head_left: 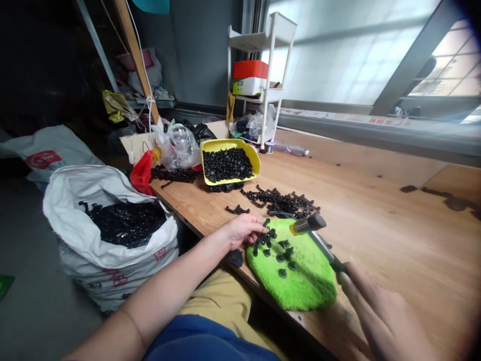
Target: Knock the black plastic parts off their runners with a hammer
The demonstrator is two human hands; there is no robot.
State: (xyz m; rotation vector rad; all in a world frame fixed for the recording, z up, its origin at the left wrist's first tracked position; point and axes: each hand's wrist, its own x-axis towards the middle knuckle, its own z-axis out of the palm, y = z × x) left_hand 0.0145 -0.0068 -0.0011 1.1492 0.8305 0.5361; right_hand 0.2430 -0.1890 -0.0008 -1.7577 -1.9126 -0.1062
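A bright green fuzzy cloth (304, 291) lies at the table's front edge with several small round black parts (282, 273) on it. At its left side my left hand (244, 230) is closed, fingertips pinching a black strip-like piece (256, 246) beside the round parts. My right hand (370, 296) is wrapped round the handle of a hammer (308, 224). The hammer's head, dark with a yellow band, is raised above the back of the cloth. Just behind the cloth is a pile of black strip-like pieces (289, 203).
A yellow tray (256, 163) full of small black parts stands at the back left of the wooden table (376, 220). On the left is a white sack (75, 215) of black pieces. Plastic bags (178, 145) and a white shelf rack (271, 60) stand behind.
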